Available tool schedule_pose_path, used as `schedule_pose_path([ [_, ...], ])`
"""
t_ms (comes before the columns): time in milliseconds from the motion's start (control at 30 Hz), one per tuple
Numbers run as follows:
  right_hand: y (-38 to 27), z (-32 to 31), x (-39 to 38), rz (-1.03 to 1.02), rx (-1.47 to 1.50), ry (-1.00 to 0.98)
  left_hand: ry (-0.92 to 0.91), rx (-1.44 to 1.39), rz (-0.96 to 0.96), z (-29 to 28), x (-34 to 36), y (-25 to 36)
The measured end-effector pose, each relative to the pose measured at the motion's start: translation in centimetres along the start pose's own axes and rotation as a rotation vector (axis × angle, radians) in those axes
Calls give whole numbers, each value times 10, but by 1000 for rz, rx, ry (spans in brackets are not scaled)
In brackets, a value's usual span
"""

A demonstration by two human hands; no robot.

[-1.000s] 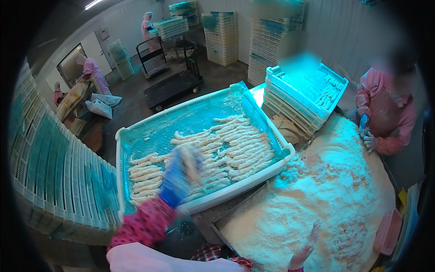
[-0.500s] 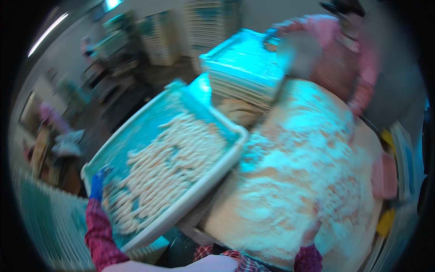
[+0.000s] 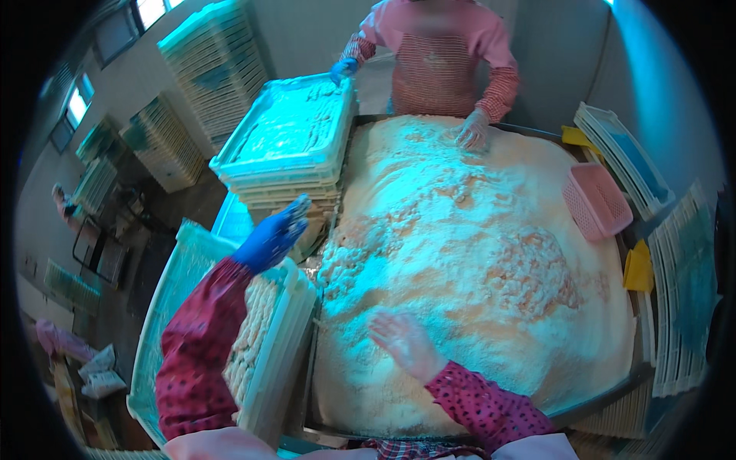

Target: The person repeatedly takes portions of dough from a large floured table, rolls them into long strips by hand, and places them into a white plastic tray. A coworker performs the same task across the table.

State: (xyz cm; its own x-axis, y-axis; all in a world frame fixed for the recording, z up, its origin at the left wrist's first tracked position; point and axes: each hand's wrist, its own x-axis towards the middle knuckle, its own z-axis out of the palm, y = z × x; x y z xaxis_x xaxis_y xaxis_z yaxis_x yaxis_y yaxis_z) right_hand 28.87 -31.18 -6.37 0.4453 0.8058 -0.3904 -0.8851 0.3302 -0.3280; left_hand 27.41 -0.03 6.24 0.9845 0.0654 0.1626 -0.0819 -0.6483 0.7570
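Observation:
My left hand, in a blue glove with whitened fingertips, reaches forward above the corner of a white-rimmed tray. Its fingers are stretched out and hold nothing that I can see. Rows of pale, flour-coated strips lie in that tray, partly covered by my left sleeve. My right hand, pale with powder, is low over the near part of a broad bed of white flour-like powder. Its fingers are extended and nothing shows in them. Clumped, coated pieces lie in the powder to the right.
Across the table a co-worker has one hand on a stack of trays and the other at the powder. A pink basket, yellow cloths and more trays line the right edge. Tall tray stacks stand behind.
My view has swung toward the powder table. My left hand has left the tray's far-left rim and moved right, to the tray's table-side corner. My right hand has come further over the powder.

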Motion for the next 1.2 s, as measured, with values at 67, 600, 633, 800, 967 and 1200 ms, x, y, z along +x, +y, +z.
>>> schedule_pose_path([
  [67,10,7,23,29,108,77,-117,56,-95,25,81,-65],
  [600,89,1,137,-25,504,2,-566,562,-686,129,203,-159],
  [633,101,-4,153,-109,562,52,-575,553,-688,132,202,-158],
  [800,85,36,165,-163,675,215,-538,458,-722,122,179,-169],
  [967,84,6,198,-258,710,-92,-454,163,-699,129,163,-157],
  [1200,-11,-21,128,-30,913,-695,-365,-662,-836,128,127,-51],
])
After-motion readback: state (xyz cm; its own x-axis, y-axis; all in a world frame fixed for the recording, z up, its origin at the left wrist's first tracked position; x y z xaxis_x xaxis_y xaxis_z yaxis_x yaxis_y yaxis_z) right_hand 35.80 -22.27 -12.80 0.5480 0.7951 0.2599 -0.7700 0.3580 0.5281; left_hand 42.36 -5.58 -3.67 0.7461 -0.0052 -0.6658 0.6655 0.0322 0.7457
